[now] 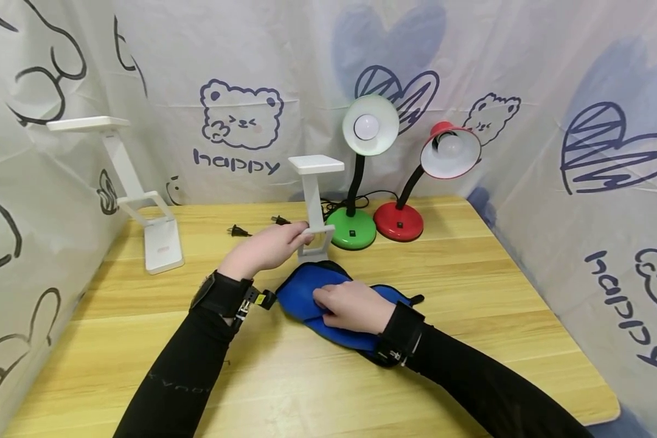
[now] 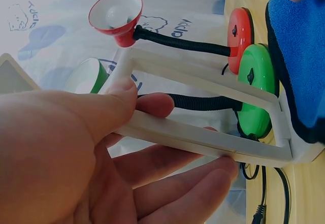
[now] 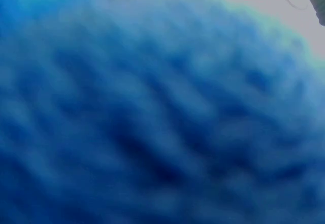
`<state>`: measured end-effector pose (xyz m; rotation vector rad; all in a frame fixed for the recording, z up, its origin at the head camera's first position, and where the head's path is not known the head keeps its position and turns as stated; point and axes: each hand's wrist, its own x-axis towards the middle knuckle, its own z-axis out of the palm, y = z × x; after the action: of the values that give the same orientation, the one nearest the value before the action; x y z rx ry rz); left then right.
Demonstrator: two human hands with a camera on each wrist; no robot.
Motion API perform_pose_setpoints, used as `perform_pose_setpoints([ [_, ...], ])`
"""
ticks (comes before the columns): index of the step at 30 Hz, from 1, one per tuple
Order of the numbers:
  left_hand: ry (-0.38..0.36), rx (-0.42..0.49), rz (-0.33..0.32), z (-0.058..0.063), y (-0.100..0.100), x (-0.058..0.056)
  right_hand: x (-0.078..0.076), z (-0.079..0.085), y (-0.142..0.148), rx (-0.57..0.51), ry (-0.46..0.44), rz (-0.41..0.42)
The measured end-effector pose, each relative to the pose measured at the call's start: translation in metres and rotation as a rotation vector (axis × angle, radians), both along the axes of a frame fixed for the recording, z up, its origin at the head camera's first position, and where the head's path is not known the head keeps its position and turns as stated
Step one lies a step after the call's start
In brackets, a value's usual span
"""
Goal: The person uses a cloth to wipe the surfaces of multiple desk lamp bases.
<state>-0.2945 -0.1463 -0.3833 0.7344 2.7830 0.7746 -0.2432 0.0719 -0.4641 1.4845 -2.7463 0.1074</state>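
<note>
A white folding desk lamp (image 1: 311, 194) stands mid-table, and my left hand (image 1: 271, 246) grips its lower frame. In the left wrist view the thumb and index finger (image 2: 155, 104) of that hand pinch one bar of the open frame (image 2: 188, 137). A blue cloth (image 1: 306, 298) with black edging lies over the front of the lamp's base, hiding most of it. With curled fingers my right hand (image 1: 356, 305) holds the cloth from above. Blurred blue cloth (image 3: 167, 122) fills most of the right wrist view; the right hand itself is hidden there.
Behind the white lamp stand a green desk lamp (image 1: 352, 228) and a red one (image 1: 398, 221), both with black goosenecks. Another white folding lamp (image 1: 163, 243) is at the left. Black plugs (image 1: 238, 231) and cords lie near the back edge, against a printed curtain (image 1: 241, 182).
</note>
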Motion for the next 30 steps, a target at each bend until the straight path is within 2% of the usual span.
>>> perform_pose_setpoints([
  [3,0.002,-0.007,0.004,-0.002,-0.002,0.000,0.002,-0.003,-0.009,-0.018,0.070,0.050],
  [7,0.007,-0.004,-0.002,-0.002,-0.003,-0.001,0.005,-0.004,-0.029,-0.013,0.246,0.105],
  [10,0.015,-0.003,-0.011,0.000,-0.002,0.000,0.006,-0.002,-0.040,0.020,0.320,0.056],
  [14,0.029,-0.010,-0.027,0.002,0.001,-0.001,0.005,0.000,-0.048,0.072,0.294,-0.035],
  [17,0.033,-0.014,-0.035,0.003,0.002,-0.001,0.005,0.003,-0.053,0.104,0.282,-0.074],
  [20,0.039,-0.024,-0.037,0.004,0.002,-0.001,0.005,0.007,-0.061,0.119,0.306,-0.101],
  [25,0.032,-0.033,-0.038,0.003,0.000,-0.001,-0.001,0.005,-0.076,0.094,0.403,-0.136],
  [30,0.021,-0.028,-0.036,0.003,0.000,0.000,-0.009,0.001,-0.087,-0.012,0.584,-0.168],
])
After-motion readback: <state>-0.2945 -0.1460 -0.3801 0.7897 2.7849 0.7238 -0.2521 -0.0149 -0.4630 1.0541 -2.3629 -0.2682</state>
